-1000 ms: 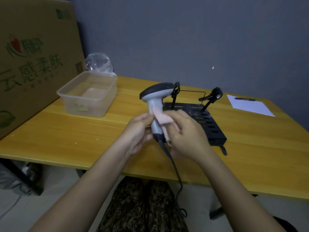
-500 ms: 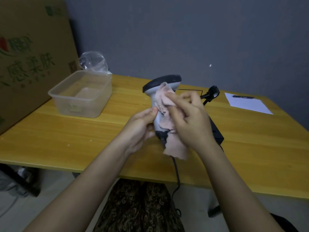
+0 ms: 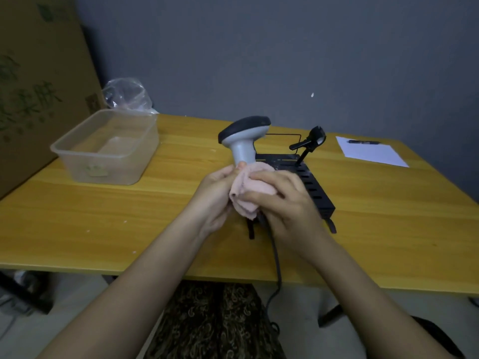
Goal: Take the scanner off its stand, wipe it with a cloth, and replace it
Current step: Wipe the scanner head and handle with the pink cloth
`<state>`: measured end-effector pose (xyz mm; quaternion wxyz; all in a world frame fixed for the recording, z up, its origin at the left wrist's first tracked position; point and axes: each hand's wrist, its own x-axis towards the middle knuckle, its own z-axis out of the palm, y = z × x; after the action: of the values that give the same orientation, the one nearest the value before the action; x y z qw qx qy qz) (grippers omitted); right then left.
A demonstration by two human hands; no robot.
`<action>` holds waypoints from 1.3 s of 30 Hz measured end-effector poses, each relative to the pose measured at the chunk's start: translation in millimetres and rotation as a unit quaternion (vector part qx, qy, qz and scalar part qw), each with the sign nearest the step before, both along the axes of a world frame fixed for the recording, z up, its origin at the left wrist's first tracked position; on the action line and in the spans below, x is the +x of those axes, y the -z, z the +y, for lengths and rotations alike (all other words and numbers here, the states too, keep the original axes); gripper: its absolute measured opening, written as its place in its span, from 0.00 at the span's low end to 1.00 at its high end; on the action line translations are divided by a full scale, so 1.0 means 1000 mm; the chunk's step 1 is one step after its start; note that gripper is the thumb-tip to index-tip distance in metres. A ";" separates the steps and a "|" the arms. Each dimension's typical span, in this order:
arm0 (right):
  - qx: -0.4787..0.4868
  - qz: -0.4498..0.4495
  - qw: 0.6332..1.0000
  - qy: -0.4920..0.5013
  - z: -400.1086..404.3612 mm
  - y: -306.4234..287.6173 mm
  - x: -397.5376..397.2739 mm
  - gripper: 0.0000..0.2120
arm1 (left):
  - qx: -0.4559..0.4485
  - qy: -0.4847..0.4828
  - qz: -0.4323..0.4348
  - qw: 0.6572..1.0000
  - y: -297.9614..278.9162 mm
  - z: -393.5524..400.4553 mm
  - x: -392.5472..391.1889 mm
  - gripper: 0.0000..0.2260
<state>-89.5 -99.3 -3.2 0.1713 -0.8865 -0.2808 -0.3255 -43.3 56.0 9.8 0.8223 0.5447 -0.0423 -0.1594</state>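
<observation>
A grey scanner (image 3: 243, 139) with a black top stands upright above the wooden table (image 3: 90, 218), head pointing right. My left hand (image 3: 216, 195) grips its handle from the left. My right hand (image 3: 287, 203) presses a pink cloth (image 3: 250, 193) around the lower handle, which is hidden. The scanner's black cable (image 3: 276, 257) hangs down over the table's front edge. The black slotted stand (image 3: 315, 187) with its upright holder arm (image 3: 311, 141) lies just behind my right hand, with no scanner on it.
A clear plastic tub (image 3: 106, 146) sits at the left, a crumpled plastic bag (image 3: 127, 95) behind it. A large cardboard box (image 3: 33, 86) leans at far left. A white sheet (image 3: 370, 154) with a pen (image 3: 363, 142) lies at the back right.
My right hand has slid the cloth down from the scanner's head to the lower handle, uncovering the head and neck. The left hand keeps its hold on the handle.
</observation>
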 end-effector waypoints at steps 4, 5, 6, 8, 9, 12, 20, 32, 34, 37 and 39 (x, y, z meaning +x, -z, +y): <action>-0.079 0.005 0.996 -0.031 -0.019 0.015 0.001 0.13 | 0.014 0.008 0.002 1.000 -0.002 0.001 0.003 0.10; -0.073 0.016 0.997 -0.033 -0.029 0.012 0.002 0.14 | 0.009 0.008 0.006 1.000 -0.002 0.000 0.002 0.11; -0.051 0.027 0.998 -0.032 -0.036 0.007 0.002 0.14 | 0.003 0.008 0.008 1.000 -0.002 -0.001 0.002 0.12; 0.026 0.028 0.999 -0.017 -0.038 -0.001 -0.001 0.14 | -0.008 0.013 0.008 1.000 -0.004 -0.004 0.001 0.15; 0.051 0.021 0.998 -0.011 -0.032 -0.003 -0.003 0.16 | -0.010 0.018 0.005 1.000 -0.006 -0.006 0.001 0.16; 0.005 0.005 1.000 -0.022 -0.018 0.004 -0.005 0.23 | 0.002 0.018 -0.004 1.000 -0.011 -0.007 0.000 0.16; 0.099 -0.009 0.995 0.005 -0.022 0.015 -0.010 0.17 | -0.040 0.023 0.004 0.999 -0.009 -0.004 -0.003 0.16; 0.294 0.211 0.931 -0.033 -0.003 -0.001 -0.011 0.06 | -0.058 0.017 -0.010 0.998 -0.009 -0.005 0.000 0.15; 0.347 0.255 0.902 -0.043 -0.001 -0.006 -0.008 0.03 | -0.053 0.009 -0.008 0.999 -0.006 -0.008 0.000 0.15; 0.409 0.303 0.860 -0.031 0.001 -0.010 -0.001 0.09 | -0.027 0.005 -0.022 0.999 -0.005 -0.008 0.001 0.15; 0.484 0.344 0.804 -0.039 -0.003 -0.010 0.004 0.11 | -0.009 0.007 -0.032 0.999 -0.005 -0.007 0.001 0.15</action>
<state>-85.6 -102.8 7.2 0.6759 -0.7307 -0.0440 -0.0853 -42.0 49.0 14.9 0.8243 0.5417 -0.0735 -0.1472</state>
